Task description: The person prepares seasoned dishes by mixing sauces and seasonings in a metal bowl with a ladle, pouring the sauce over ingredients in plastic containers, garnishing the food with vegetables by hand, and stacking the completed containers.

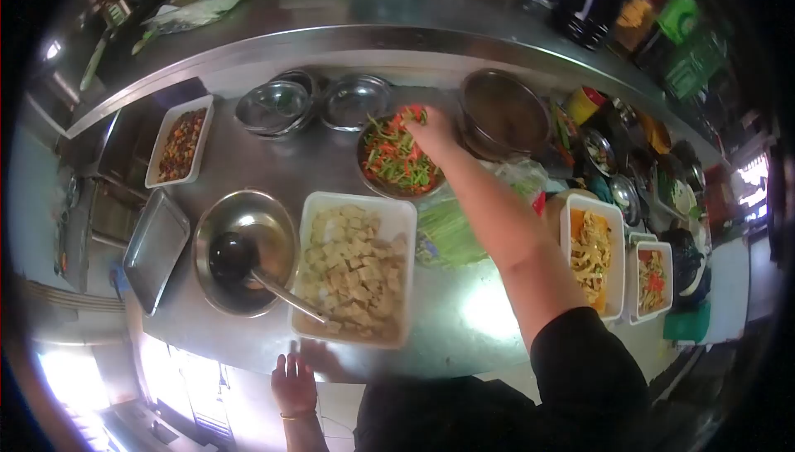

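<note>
My right hand (pixel 429 135) reaches over a metal bowl (pixel 396 193) heaped with red and green pepper strips (pixel 399 158). Its fingers are closed on some of the pepper strips at the far side of the heap. My left hand (pixel 294 383) hangs just off the table's front edge, its fingers stretched out and nothing in it. Nearest to that hand stands a white tub (pixel 404 286) of pale cubes (pixel 354 274) that look like tofu. Left of the tub is a steel basin (pixel 203 245) with a ladle (pixel 286 293) resting in it, its handle reaching over the tub.
A bag of long green vegetables (pixel 451 232) lies under my right forearm. White tubs of food (pixel 617 257) stand to the right. Behind are stacked metal bowls (pixel 273 108) and a large dark pot (pixel 503 112), below a raised steel shelf (pixel 348 17). An empty metal tray (pixel 156 245) lies left.
</note>
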Action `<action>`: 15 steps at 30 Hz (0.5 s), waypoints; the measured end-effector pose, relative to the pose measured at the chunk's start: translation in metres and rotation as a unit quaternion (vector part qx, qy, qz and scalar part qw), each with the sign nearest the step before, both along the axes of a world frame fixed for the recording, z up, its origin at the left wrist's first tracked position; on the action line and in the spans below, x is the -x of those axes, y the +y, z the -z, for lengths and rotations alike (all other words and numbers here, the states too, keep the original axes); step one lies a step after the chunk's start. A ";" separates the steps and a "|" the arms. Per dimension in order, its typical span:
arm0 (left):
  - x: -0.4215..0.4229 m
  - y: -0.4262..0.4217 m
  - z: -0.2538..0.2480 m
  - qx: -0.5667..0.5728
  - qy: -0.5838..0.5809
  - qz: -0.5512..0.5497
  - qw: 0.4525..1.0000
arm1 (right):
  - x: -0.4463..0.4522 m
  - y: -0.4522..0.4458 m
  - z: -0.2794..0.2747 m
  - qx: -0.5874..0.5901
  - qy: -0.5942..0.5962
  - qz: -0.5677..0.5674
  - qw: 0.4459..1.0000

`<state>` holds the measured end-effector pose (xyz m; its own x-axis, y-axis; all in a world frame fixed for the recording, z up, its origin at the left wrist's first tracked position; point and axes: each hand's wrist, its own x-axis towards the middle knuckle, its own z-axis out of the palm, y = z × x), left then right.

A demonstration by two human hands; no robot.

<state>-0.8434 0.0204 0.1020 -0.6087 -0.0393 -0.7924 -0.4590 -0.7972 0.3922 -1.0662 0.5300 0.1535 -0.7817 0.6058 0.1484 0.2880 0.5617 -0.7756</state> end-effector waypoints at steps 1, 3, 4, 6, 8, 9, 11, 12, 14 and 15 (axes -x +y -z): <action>-0.001 0.005 -0.003 0.013 -0.008 0.008 1.000 | -0.003 0.007 -0.006 0.059 0.023 -0.015 0.998; -0.005 0.012 -0.001 0.028 -0.010 0.027 0.999 | -0.027 0.017 -0.031 0.165 0.078 -0.027 0.983; -0.008 0.016 0.001 0.034 -0.013 0.037 0.999 | -0.050 0.013 -0.061 0.214 0.106 -0.024 0.971; -0.017 0.013 0.010 0.034 0.001 0.076 0.997 | -0.101 0.020 -0.104 0.274 0.146 -0.030 0.950; -0.026 0.006 0.027 -0.002 0.017 0.104 0.994 | -0.168 0.046 -0.133 0.293 0.168 -0.042 0.940; -0.029 0.011 0.026 0.007 0.033 0.134 0.990 | -0.206 0.058 -0.146 0.242 0.150 -0.029 0.958; -0.038 0.003 0.045 -0.014 0.071 0.191 0.979 | -0.281 0.081 -0.171 0.137 0.117 -0.012 0.984; -0.042 0.002 0.055 -0.014 0.063 0.207 0.976 | -0.316 0.096 -0.175 0.083 0.078 0.015 0.993; -0.048 0.003 0.068 -0.005 0.058 0.228 0.972 | -0.381 0.120 -0.166 -0.015 0.006 0.059 0.998; -0.052 0.009 0.069 0.011 0.042 0.226 0.973 | -0.406 0.127 -0.156 0.012 -0.024 0.098 0.995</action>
<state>-0.7916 0.0299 0.0331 -0.6308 0.2316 -0.7406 -0.7264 -0.5117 0.4587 -0.6607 0.6566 0.3095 -0.6534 0.7507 0.0974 0.4273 0.4720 -0.7711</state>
